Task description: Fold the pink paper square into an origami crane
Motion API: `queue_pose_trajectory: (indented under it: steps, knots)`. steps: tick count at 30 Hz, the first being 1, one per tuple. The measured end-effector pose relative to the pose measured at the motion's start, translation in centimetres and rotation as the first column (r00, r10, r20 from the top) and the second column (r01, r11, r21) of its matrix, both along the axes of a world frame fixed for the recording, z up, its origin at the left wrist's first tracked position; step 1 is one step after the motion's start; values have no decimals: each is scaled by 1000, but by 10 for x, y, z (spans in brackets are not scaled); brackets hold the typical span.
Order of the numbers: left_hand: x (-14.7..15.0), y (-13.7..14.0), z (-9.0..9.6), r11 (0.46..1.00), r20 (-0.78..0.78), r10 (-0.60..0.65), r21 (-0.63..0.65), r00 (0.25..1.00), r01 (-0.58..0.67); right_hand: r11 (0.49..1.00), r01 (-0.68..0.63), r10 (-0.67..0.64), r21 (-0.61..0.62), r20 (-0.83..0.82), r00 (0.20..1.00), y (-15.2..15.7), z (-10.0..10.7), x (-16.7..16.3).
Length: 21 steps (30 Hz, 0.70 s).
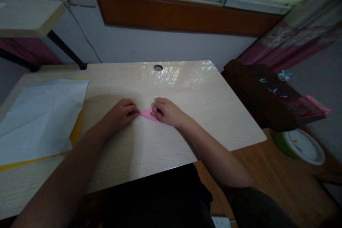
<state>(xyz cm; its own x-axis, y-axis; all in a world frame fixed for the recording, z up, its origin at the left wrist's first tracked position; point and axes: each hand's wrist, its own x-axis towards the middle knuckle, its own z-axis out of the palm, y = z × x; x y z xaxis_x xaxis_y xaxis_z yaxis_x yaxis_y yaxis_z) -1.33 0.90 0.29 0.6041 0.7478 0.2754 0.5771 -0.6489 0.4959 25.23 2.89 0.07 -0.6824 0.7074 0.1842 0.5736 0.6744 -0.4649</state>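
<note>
A small piece of pink paper [146, 113], pointed at its left end and apparently folded, lies on the pale wood-grain desk [165, 142]. My left hand [124, 112] pinches the pointed left tip between thumb and fingers. Over the wider right part, my right hand [165, 111] is closed with its fingers curled onto the paper. The right hand hides part of the paper's right side, so its full shape does not show.
White sheets [42, 114] lie over yellow paper [77, 130] on the desk's left. A raised shelf [29, 16] on black legs stands at the back left. Right of the desk are a dark wooden cabinet [248, 89] and a white-lidded green bin [303, 146].
</note>
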Motion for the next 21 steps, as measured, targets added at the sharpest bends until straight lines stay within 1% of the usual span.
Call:
queue_pose_trajectory:
  steps: [4,7,9,12,18,21]
  knots:
    - [1,1,-8,996,-10,-32,88,999,33,1000,-4,4,5,19,1000,0,2,-1]
    - [1,1,-11,986,-27,-104,129,994,107,1000,-14,13,10,19,1000,1,1,0]
    - [0,-1,-10,981,-54,-144,125,988,149,1000,-15,14,9,21,1000,2,0,0]
    - [0,-5,-5,974,-98,-164,141,982,177,1000,-7,7,0,31,999,2,-1,0]
    - [2,-9,2,964,-178,-159,183,971,192,1000,-7,7,-12,48,999,2,2,-1]
    - [3,-10,3,966,-186,-154,179,970,187,1000,-11,11,-9,46,999,2,2,-2]
